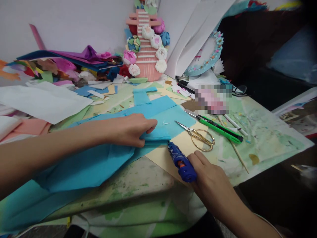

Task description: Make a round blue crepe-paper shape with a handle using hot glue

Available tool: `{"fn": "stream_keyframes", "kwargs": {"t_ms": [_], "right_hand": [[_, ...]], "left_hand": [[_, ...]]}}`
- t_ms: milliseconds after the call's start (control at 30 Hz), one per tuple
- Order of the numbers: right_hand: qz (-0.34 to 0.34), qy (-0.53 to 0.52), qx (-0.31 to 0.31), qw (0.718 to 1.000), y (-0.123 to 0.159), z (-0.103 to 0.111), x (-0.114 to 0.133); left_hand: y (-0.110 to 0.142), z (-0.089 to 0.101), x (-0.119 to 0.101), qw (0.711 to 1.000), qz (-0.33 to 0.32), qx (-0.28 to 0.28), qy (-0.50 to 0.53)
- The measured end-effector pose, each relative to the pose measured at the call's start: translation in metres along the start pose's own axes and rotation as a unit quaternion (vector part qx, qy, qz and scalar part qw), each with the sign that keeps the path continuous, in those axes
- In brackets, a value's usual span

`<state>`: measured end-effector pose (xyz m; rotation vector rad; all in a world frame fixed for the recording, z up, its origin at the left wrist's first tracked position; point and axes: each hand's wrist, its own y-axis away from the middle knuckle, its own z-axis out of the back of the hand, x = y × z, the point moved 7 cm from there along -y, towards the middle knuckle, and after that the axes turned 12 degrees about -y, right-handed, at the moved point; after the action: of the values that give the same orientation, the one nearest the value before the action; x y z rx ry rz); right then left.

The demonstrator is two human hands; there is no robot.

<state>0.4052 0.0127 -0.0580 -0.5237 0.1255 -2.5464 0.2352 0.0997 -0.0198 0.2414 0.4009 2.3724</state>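
My right hand [209, 173] is wrapped round a blue hot glue gun [182, 163], its nozzle at the right end of the folded edge of a sheet of blue crepe paper [99, 168]. My left hand [135, 129] lies on that paper with curled fingers, gripping the folded layers close to the nozzle. The paper spreads to the left under my forearm and hangs over the table's front edge. Just right of the fold, gold-handled scissors [196, 135] lie partly spread on a cream sheet [159, 158]. A thin white strand [167, 123] rests on the blue paper.
A green utility knife [220, 129] and a wooden stick [239, 155] lie on the right side of the table. Behind stands a pink guitar-shaped piece [148, 67] with paper flowers. Coloured paper scraps [61, 67] and a white sheet [44, 100] cover the left.
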Motion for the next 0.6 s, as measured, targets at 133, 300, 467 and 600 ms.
{"fn": "stream_keyframes", "kwargs": {"t_ms": [133, 300, 467, 600], "right_hand": [[0.000, 0.001, -0.004, 1.000, 0.005, 0.005, -0.002], [0.047, 0.010, -0.034, 0.998, 0.013, 0.015, 0.004], [0.081, -0.014, -0.076, 0.994, 0.034, 0.027, -0.005], [-0.031, 0.044, -0.076, 0.996, 0.050, 0.039, -0.049]], "left_hand": [[0.001, -0.002, -0.001, 1.000, 0.001, 0.004, -0.004], [0.001, -0.006, -0.001, 1.000, -0.001, -0.012, -0.004], [0.004, -0.009, -0.004, 1.000, 0.002, -0.017, -0.005], [0.006, -0.009, -0.004, 1.000, 0.013, -0.021, -0.010]]}}
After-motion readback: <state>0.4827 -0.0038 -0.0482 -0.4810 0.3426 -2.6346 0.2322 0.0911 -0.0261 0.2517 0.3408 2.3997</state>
